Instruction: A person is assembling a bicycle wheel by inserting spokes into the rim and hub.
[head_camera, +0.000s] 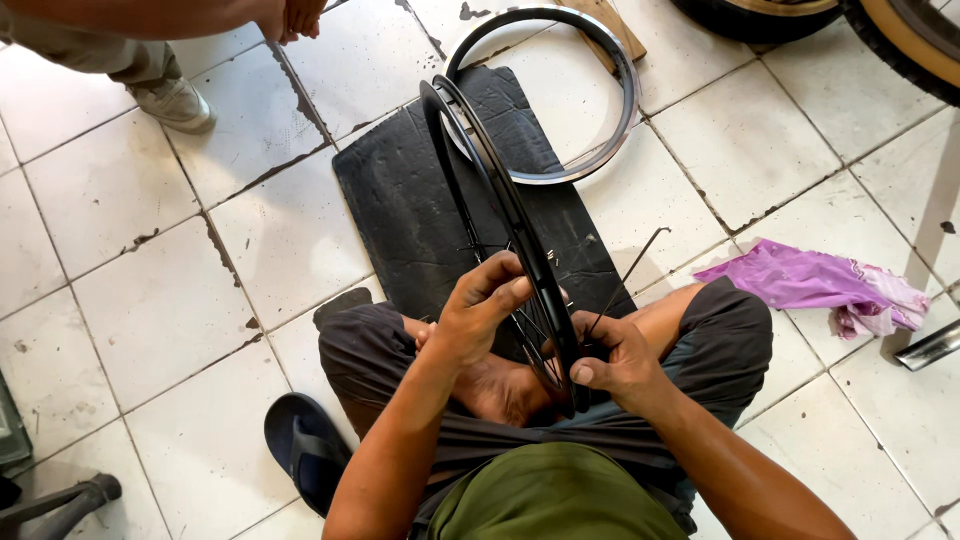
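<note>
At centre frame, one black rim (490, 170) stands on edge between the seated person's knees, running from 12 o'clock down to the lap. Thin wire spokes (525, 330) cross inside its lower arc; one loose spoke (630, 275) angles out toward 2 o'clock. The left hand (480, 315) has its grip curled over the rim's left side, fingers pressed against the metal. The right hand (610, 360) has its grip closed on the rim's lower right edge, thumb forward.

Under the rim lies one black rubber mat (400, 210), rectangular and matte. At 12 o'clock, one silver rim (625, 95) lies flat, partly on the mat. At 3 o'clock sits one crumpled purple cloth (815, 285). At 7 o'clock lies one dark sandal (305, 450). The floor (150, 280) is white square tile with chipped, dark joints. At 11 o'clock, another person's shoe (175, 103) shows.
</note>
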